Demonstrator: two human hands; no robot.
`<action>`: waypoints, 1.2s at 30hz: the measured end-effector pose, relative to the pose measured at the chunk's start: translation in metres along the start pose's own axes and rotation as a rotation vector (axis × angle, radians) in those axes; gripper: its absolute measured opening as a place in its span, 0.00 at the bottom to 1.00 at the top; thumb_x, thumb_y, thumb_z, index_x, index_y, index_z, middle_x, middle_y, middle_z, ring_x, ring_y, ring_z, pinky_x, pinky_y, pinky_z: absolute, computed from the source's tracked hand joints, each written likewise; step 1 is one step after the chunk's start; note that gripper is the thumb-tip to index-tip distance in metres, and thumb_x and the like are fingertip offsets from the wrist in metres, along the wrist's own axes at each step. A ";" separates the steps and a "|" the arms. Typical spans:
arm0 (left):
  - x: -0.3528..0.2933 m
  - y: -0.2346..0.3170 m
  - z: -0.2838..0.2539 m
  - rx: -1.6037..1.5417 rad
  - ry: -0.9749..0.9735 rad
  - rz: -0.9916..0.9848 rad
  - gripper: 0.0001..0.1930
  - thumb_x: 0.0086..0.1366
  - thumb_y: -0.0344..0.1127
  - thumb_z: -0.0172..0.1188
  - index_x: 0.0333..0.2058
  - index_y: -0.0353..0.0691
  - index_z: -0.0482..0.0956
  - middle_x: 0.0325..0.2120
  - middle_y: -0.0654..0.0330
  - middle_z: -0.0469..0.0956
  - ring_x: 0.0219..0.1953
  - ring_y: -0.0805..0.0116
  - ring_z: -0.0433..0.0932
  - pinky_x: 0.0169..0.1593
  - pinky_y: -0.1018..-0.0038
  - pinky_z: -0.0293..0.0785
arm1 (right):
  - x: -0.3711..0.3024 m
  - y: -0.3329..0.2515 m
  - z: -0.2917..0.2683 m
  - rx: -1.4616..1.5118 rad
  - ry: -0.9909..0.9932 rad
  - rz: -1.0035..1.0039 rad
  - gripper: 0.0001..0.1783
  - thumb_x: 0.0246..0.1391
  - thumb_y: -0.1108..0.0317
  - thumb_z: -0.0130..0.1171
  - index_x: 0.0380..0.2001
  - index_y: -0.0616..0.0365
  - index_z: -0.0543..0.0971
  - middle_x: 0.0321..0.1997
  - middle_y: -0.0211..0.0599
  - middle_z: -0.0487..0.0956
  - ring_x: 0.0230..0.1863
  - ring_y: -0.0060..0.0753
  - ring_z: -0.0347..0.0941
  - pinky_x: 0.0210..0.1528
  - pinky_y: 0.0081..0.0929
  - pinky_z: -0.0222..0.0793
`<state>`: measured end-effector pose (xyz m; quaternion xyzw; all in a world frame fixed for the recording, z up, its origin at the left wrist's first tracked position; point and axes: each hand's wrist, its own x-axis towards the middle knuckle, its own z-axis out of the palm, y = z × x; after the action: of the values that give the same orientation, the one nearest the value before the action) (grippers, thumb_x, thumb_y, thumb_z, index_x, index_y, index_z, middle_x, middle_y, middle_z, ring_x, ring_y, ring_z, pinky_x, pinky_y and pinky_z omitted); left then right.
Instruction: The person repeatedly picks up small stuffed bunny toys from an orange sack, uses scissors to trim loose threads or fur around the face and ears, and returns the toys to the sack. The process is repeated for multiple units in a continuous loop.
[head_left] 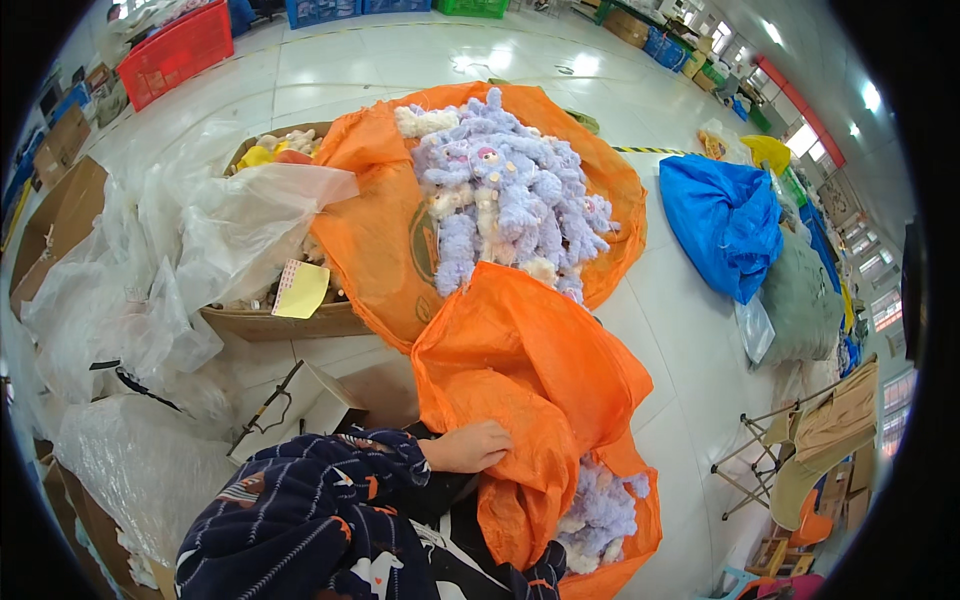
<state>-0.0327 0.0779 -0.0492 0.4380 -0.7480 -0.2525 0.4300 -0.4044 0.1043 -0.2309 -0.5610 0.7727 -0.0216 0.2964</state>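
Observation:
My left hand [468, 447] is closed on the edge of an orange woven sack [540, 350], its fingers curled over the fabric. This sack stands up in front of me, creased and partly folded. On its lower right side, lilac plush toys [598, 510] show in an opening. Just beyond it, a second orange sack [385, 215] lies spread wide, with a heap of lilac fluffy plush toys [510, 190] piled on it, some with cream parts. Of my right arm only a bit of dark sleeve [545, 572] shows at the lower edge; the hand is hidden.
Clear plastic sheeting [150, 270] and a cardboard box [280, 322] of plush toys with a yellow paper [302, 290] lie left. A white box [300, 410] is near my elbow. Blue sack [720, 220], grey-green sack [800, 300] and folding chair [810, 440] stand right; a red crate [175, 55] is far left.

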 end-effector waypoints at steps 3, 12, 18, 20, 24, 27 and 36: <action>0.001 -0.003 0.002 0.001 0.013 -0.024 0.07 0.55 0.30 0.52 0.33 0.35 0.73 0.32 0.54 0.72 0.39 0.56 0.70 0.44 0.68 0.66 | 0.007 -0.004 0.003 -0.006 -0.023 -0.007 0.20 0.41 0.59 0.58 0.31 0.67 0.76 0.22 0.45 0.76 0.20 0.42 0.70 0.22 0.38 0.64; 0.007 -0.001 0.000 0.045 0.002 -0.031 0.07 0.54 0.30 0.54 0.32 0.38 0.74 0.31 0.54 0.73 0.37 0.55 0.71 0.42 0.68 0.68 | -0.002 0.029 -0.014 0.092 0.133 -0.036 0.21 0.43 0.56 0.54 0.26 0.68 0.76 0.21 0.50 0.76 0.21 0.49 0.71 0.26 0.42 0.65; 0.009 0.000 0.000 0.026 0.036 -0.059 0.06 0.51 0.28 0.56 0.30 0.37 0.75 0.30 0.54 0.74 0.35 0.54 0.72 0.40 0.67 0.69 | -0.047 -0.015 -0.136 0.167 0.547 -0.039 0.18 0.43 0.63 0.52 0.31 0.69 0.75 0.30 0.55 0.76 0.30 0.52 0.71 0.35 0.42 0.65; 0.011 0.002 0.000 0.018 0.019 -0.079 0.08 0.51 0.27 0.57 0.32 0.36 0.75 0.33 0.54 0.74 0.38 0.54 0.72 0.42 0.67 0.69 | -0.080 -0.045 -0.190 0.322 0.654 -0.051 0.14 0.46 0.65 0.51 0.30 0.67 0.74 0.25 0.42 0.75 0.25 0.39 0.69 0.28 0.33 0.63; 0.015 0.017 -0.009 -0.003 -0.064 -0.142 0.19 0.51 0.31 0.60 0.42 0.34 0.71 0.48 0.46 0.65 0.49 0.49 0.67 0.51 0.66 0.65 | -0.131 -0.102 -0.248 0.735 0.719 -0.173 0.12 0.46 0.68 0.52 0.31 0.67 0.75 0.28 0.33 0.74 0.27 0.17 0.67 0.26 0.18 0.61; 0.016 0.034 -0.021 -0.066 -0.061 -0.125 0.26 0.50 0.33 0.62 0.48 0.34 0.66 0.52 0.44 0.60 0.53 0.47 0.62 0.54 0.64 0.62 | -0.164 -0.176 -0.252 1.220 0.759 -0.150 0.11 0.45 0.70 0.52 0.31 0.66 0.75 0.29 0.31 0.74 0.27 0.19 0.68 0.26 0.18 0.62; 0.007 0.076 -0.057 -0.004 -0.044 0.066 0.43 0.39 0.38 0.69 0.55 0.35 0.57 0.55 0.44 0.57 0.56 0.46 0.58 0.57 0.60 0.55 | -0.178 -0.231 -0.222 0.713 -0.068 -0.490 0.12 0.46 0.66 0.53 0.34 0.60 0.73 0.31 0.35 0.75 0.32 0.28 0.72 0.33 0.21 0.66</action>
<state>-0.0179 0.1090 0.0395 0.4063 -0.7708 -0.2492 0.4226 -0.2796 0.1088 0.1137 -0.5907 0.5506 -0.3383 0.4831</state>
